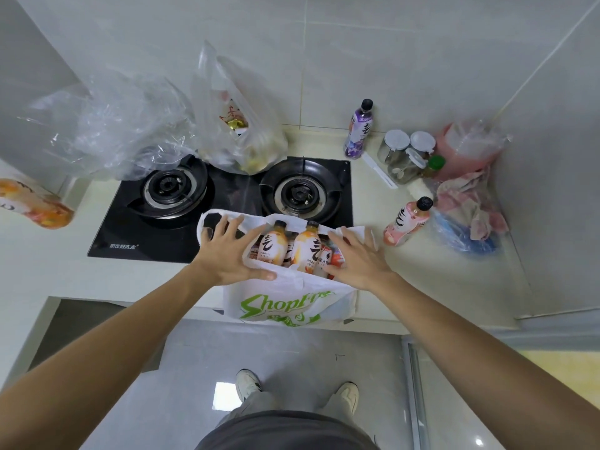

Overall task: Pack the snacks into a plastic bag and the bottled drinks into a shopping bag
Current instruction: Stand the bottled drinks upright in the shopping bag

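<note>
A white shopping bag (285, 303) with green lettering hangs over the counter's front edge, its mouth open. Several orange bottled drinks (305, 246) stand inside it. My left hand (227, 251) rests with spread fingers on the bag's left rim, and my right hand (357, 258) lies with spread fingers on its right rim. A clear plastic bag (240, 134) holding snacks stands at the back of the stove. On the counter at the right stand a pink bottle (407, 220) and a purple bottle (358, 129). An orange bottle (35, 203) lies at the far left.
A black two-burner gas stove (220, 203) fills the counter's middle. An empty crumpled clear bag (107, 128) sits back left. Glass jars (402, 154), a pink bag (467, 147) and cloths in plastic (467, 216) crowd the right corner. Tiled walls close in behind and right.
</note>
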A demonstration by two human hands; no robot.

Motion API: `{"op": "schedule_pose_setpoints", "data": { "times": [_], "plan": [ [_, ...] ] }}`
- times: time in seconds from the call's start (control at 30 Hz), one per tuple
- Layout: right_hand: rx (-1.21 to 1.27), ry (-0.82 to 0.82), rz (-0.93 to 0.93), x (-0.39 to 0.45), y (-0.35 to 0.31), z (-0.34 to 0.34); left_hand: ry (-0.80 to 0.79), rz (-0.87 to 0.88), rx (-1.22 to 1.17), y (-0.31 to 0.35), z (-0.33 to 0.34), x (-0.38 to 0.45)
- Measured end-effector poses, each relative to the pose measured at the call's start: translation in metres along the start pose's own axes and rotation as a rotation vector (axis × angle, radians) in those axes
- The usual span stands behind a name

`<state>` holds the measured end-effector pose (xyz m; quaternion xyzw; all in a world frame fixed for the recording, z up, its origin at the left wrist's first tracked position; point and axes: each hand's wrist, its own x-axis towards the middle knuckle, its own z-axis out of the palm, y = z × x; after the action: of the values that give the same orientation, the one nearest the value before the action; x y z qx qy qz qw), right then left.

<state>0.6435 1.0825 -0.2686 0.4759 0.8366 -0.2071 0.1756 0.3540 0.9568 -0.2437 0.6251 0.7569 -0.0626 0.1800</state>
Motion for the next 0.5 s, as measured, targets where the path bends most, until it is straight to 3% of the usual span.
{"op": "schedule_pose_setpoints", "data": {
  "times": [0.13,0.23,0.37,0.5],
  "plan": [
    [-0.011,-0.054,0.112,-0.002,0.014,0.011,-0.096,-0.079,-0.18,-0.007,0.011,-0.005],
    [0.041,-0.043,0.181,-0.006,0.02,0.015,-0.06,-0.123,-0.196,-0.01,0.015,-0.004],
    [0.071,0.224,0.096,-0.016,0.012,0.002,0.237,0.052,0.036,-0.005,0.008,0.004],
    [0.174,0.44,0.085,-0.02,0.007,-0.014,0.324,0.216,0.008,0.026,-0.015,0.022]
  ]
}}
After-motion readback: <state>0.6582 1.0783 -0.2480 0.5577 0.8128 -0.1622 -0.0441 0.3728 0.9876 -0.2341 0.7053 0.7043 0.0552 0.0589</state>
